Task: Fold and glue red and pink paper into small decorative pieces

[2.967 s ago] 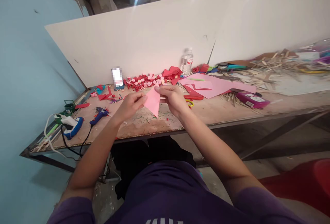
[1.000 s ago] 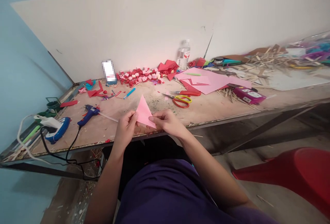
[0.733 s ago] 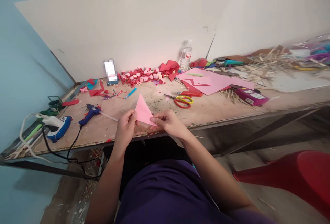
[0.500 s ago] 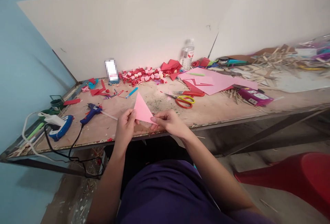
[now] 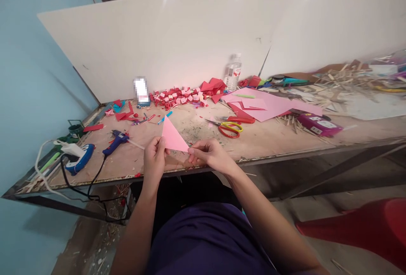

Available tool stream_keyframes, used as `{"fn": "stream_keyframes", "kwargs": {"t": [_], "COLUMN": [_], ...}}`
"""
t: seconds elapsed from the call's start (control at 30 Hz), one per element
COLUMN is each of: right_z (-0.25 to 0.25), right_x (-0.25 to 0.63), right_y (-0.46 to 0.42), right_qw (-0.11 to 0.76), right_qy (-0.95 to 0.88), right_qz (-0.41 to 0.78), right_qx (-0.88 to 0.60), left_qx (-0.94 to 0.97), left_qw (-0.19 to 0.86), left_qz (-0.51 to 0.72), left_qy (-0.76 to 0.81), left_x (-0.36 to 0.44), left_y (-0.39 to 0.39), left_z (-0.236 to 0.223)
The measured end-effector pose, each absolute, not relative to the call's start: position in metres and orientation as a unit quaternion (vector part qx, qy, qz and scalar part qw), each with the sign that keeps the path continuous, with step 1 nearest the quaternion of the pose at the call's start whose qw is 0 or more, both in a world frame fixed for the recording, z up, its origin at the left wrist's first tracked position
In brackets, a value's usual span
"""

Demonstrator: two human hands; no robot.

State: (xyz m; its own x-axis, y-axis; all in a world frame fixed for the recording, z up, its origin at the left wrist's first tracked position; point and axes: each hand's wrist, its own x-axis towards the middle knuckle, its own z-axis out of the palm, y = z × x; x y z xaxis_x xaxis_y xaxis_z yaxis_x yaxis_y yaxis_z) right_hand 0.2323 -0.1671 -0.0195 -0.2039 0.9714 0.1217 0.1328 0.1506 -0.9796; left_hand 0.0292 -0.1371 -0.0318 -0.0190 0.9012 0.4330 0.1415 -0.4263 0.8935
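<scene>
A pink paper triangle (image 5: 173,136) is held just above the table's front edge, one point turned away from me. My left hand (image 5: 154,152) pinches its left corner between thumb and fingers. At the right corner, the thumb and fingers of my right hand (image 5: 211,154) are closed on the paper's tip. Behind and right of the paper lie scissors (image 5: 230,129) with red and yellow handles. Close behind them is a red utility knife (image 5: 239,119). A blue pen (image 5: 165,117) rests just beyond the triangle's far point.
A blue glue gun (image 5: 117,140) and a power strip (image 5: 80,159) with cables lie on the left. Small red and pink paper cubes (image 5: 177,97) are heaped at the back. Pink sheets (image 5: 272,104), a water bottle (image 5: 234,72) and a purple pack (image 5: 319,124) sit rightward; a red stool (image 5: 355,224) stands below.
Three seconds ago the paper was held higher, farther over the table. It has come down towards me and shows as a wider triangle. Lately it has turned slightly, its far point moving left.
</scene>
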Motion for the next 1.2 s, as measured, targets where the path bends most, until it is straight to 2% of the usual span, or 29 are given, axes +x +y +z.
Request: {"fn": "stream_keyframes", "kwargs": {"t": [0.43, 0.57, 0.67, 0.8, 0.93, 1.1, 1.2], "right_z": [-0.019, -0.016, -0.014, -0.018, -0.022, -0.026, -0.027], "right_x": [0.233, 0.233, 0.233, 0.232, 0.232, 0.229, 0.224], "right_y": [-0.168, -0.168, -0.169, -0.167, -0.163, -0.162, -0.165], "right_qw": [0.448, 0.439, 0.433, 0.469, 0.494, 0.566, 0.563], "right_qy": [-0.621, -0.633, -0.644, -0.638, -0.628, -0.597, -0.605], "right_qz": [0.464, 0.464, 0.458, 0.415, 0.389, 0.348, 0.328], "right_qx": [-0.445, -0.438, -0.434, -0.447, -0.458, -0.449, -0.457], "left_qx": [0.615, 0.608, 0.635, 0.674, 0.666, 0.661, 0.661], "left_qw": [0.325, 0.352, 0.388, 0.429, 0.453, 0.425, 0.404], "left_qz": [0.585, 0.590, 0.548, 0.494, 0.492, 0.513, 0.520], "left_qy": [0.418, 0.397, 0.382, 0.342, 0.330, 0.346, 0.359], "left_x": [0.029, 0.029, 0.028, 0.027, 0.027, 0.026, 0.026], "left_y": [-0.135, -0.135, -0.136, -0.137, -0.139, -0.139, -0.139], "left_z": [-0.035, -0.036, -0.034, -0.029, -0.027, -0.029, -0.029]}}
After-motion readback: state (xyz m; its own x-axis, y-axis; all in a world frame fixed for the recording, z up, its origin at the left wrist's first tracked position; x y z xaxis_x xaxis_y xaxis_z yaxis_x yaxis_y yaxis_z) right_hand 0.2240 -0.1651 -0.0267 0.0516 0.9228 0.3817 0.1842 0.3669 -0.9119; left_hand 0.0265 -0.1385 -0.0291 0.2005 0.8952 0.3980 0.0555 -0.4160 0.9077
